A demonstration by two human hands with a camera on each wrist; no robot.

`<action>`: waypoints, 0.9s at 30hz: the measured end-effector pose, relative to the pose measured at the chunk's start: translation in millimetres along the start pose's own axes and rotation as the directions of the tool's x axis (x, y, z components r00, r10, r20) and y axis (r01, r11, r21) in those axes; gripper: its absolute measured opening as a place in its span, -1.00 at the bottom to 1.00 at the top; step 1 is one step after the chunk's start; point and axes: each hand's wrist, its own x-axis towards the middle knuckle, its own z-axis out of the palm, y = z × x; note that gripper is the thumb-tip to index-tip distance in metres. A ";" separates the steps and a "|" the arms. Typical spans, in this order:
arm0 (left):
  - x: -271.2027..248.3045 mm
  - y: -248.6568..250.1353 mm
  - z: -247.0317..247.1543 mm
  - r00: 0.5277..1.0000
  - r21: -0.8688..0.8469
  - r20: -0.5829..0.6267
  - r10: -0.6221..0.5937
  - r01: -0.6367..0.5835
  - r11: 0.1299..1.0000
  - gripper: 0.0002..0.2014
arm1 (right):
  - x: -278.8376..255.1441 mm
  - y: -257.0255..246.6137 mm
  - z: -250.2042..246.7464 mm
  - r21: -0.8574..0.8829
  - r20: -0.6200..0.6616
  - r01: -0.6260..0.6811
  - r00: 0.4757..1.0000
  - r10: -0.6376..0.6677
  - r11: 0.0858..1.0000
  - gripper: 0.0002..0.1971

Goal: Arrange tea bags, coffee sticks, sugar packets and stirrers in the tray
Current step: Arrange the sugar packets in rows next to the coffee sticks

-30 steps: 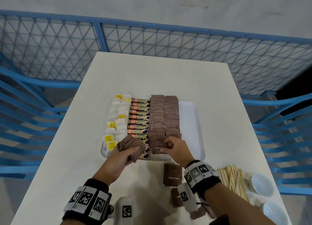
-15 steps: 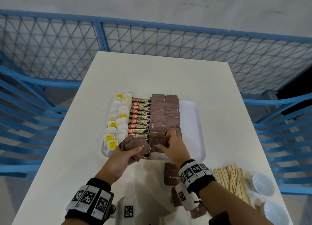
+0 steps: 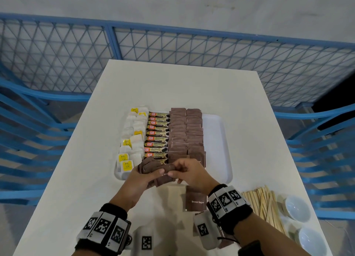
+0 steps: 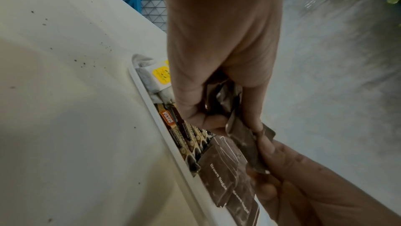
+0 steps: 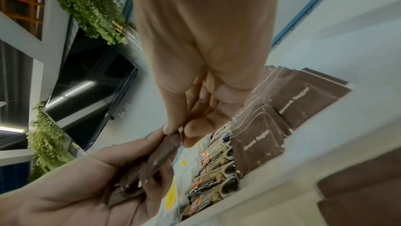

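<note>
A white tray (image 3: 217,140) holds rows of white tea bags (image 3: 132,138), coffee sticks (image 3: 157,134) and two columns of brown sugar packets (image 3: 186,132). My left hand (image 3: 146,174) grips a bunch of brown sugar packets (image 3: 151,167) over the tray's near edge. My right hand (image 3: 189,172) meets it and pinches one packet (image 5: 171,141) of that bunch between thumb and forefinger. In the left wrist view the held packets (image 4: 240,137) hang just above the sugar column (image 4: 219,173). Wooden stirrers (image 3: 263,202) lie on the table at the right.
More brown sugar packets (image 3: 196,200) lie on the white table (image 3: 76,178) near me. Two small white bowls (image 3: 296,209) sit at the near right corner. Blue chairs (image 3: 322,150) flank the table and a blue mesh fence (image 3: 172,44) stands behind it.
My right hand laid a packet at the near end of the sugar column, then drew back left to the bunch in my left hand and took hold of another packet.
</note>
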 end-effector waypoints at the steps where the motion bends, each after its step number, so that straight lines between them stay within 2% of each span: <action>1: 0.3 -0.4 -0.6 1.000 -0.013 -0.022 -0.010 0.010 1.000 -0.81 | -2.5 1.6 -1.7 0.014 0.007 -0.011 1.000 0.011 1.000 -0.93; 5: 3.5 -1.2 -9.3 0.996 -0.090 -0.060 -0.072 0.067 0.994 -0.87 | -12.2 10.6 -23.4 -0.007 -0.048 -0.093 0.995 0.093 0.996 -0.89; 10: 0.8 1.7 -9.2 0.997 -0.108 0.004 -0.080 0.080 0.991 -0.84 | -15.5 27.0 -65.2 0.007 -0.278 -0.161 0.948 0.156 0.987 -0.84; 13: -0.6 1.9 -3.7 0.997 -0.137 0.022 -0.079 0.081 0.987 -0.82 | -13.0 38.1 -80.1 -0.021 -0.354 -0.210 0.916 0.189 0.978 -0.84; 21: -0.7 1.4 0.7 0.995 -0.113 0.064 -0.071 0.078 0.991 -0.81 | -5.5 46.6 -73.0 -0.193 -0.429 -0.282 0.886 0.177 0.940 -0.87; 27: 0.8 -3.9 -0.7 0.996 -0.010 0.068 -0.050 0.051 0.999 -0.69 | -0.1 46.5 -60.6 -0.246 -0.468 -0.286 0.872 0.145 0.926 -0.79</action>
